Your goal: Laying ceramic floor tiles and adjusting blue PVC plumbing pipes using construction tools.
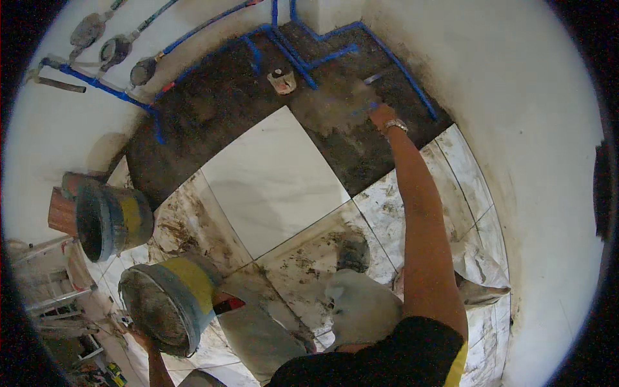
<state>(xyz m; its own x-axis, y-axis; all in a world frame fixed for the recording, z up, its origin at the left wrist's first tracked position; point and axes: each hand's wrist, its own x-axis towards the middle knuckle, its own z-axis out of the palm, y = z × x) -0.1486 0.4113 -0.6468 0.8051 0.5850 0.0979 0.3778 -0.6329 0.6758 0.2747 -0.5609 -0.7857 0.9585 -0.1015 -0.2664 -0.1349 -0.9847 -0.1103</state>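
My left hand [137, 335] grips the near-left side of a grey bucket [205, 278] with a yellow band, which leans with its mouth toward the left. Grey material coats the inside of this bucket. Stretched far forward, my right hand [384, 117] is closed round a small tool with blue on it, too blurred to name. Below that hand lies dark, damp-looking bedding [351, 151], with a lighter grey, dusty patch [335, 106] beside it. One clean white tile [274, 174] lies along the bedding's near edge.
Blue pipes [403, 68] run over the bedding and along the walls, with meters [116, 50] at the far left. A crumpled white bag or cup [282, 82] sits on the bedding. Another bucket [106, 222] stands left, and dirty laid tiles [309, 264] surround my knees.
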